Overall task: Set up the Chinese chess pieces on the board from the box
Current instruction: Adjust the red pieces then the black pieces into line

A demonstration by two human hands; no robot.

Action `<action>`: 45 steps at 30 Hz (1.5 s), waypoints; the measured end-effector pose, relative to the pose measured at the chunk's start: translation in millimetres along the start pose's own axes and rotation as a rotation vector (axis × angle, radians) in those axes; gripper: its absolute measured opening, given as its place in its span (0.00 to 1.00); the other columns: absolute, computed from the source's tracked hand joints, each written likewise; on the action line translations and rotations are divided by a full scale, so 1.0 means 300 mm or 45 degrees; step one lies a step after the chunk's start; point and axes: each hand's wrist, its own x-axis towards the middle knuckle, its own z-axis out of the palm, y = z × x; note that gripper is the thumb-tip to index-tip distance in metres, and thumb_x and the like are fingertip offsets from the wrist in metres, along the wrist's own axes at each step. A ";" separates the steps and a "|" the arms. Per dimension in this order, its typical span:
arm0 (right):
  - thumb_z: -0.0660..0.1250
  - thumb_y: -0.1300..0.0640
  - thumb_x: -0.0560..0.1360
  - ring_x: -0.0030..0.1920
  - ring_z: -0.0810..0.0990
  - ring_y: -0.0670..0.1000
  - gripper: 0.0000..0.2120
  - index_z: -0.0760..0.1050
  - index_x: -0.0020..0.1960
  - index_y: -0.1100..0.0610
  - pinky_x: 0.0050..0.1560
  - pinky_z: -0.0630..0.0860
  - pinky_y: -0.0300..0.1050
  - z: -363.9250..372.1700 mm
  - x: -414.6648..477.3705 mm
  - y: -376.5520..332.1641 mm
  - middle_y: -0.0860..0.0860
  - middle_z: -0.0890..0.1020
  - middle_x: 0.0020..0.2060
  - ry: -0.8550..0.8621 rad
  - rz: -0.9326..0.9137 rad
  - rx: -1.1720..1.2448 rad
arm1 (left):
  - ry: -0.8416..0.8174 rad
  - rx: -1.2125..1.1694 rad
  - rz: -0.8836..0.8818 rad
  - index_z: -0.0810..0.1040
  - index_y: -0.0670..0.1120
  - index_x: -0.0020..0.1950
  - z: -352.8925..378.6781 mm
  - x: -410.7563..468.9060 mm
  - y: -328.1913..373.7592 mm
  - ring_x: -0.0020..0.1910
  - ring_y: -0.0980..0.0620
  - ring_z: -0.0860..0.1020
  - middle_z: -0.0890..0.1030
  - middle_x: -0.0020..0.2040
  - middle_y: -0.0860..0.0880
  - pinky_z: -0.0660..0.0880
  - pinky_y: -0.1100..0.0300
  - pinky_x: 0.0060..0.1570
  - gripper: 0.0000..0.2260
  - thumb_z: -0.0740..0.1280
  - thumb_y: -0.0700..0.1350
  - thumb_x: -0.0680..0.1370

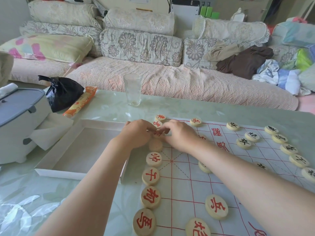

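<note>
A white paper chess board with red lines lies on the table, right of an empty white box. Red-lettered wooden pieces line the board's left edge; black-lettered pieces line its right edge. My left hand and my right hand meet near the far end of the red row. Fingers of both hands pinch one red piece there. A blank-faced piece lies just below it.
A drinking glass stands beyond the board. A black bag, an orange packet and a grey-lidded white container sit at the left. A sofa with cushions and clothes runs behind the table.
</note>
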 end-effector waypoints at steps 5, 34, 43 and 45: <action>0.71 0.47 0.74 0.61 0.76 0.47 0.15 0.76 0.60 0.41 0.60 0.74 0.48 -0.001 -0.007 0.012 0.43 0.78 0.60 -0.027 0.029 0.121 | 0.106 0.033 0.034 0.79 0.59 0.58 0.016 -0.001 -0.013 0.59 0.52 0.73 0.80 0.58 0.58 0.61 0.57 0.59 0.10 0.65 0.51 0.78; 0.68 0.51 0.76 0.56 0.78 0.47 0.08 0.79 0.54 0.44 0.58 0.74 0.46 0.001 0.019 0.016 0.44 0.79 0.54 0.111 0.041 0.271 | 0.179 -0.093 0.007 0.79 0.58 0.57 0.023 0.035 -0.026 0.56 0.54 0.76 0.81 0.55 0.59 0.60 0.59 0.56 0.09 0.64 0.52 0.78; 0.62 0.45 0.79 0.56 0.79 0.53 0.12 0.81 0.58 0.45 0.45 0.71 0.44 -0.029 0.122 0.000 0.47 0.82 0.56 0.016 0.220 -0.043 | 0.046 0.073 -0.064 0.73 0.56 0.68 0.020 0.157 -0.026 0.65 0.53 0.72 0.77 0.65 0.58 0.58 0.55 0.64 0.16 0.63 0.48 0.80; 0.62 0.44 0.79 0.55 0.79 0.53 0.13 0.81 0.58 0.46 0.43 0.68 0.44 -0.029 0.141 -0.011 0.48 0.82 0.56 -0.029 0.239 -0.051 | 0.020 0.065 -0.069 0.73 0.56 0.68 0.021 0.178 -0.026 0.63 0.54 0.74 0.78 0.62 0.59 0.58 0.56 0.63 0.17 0.64 0.50 0.79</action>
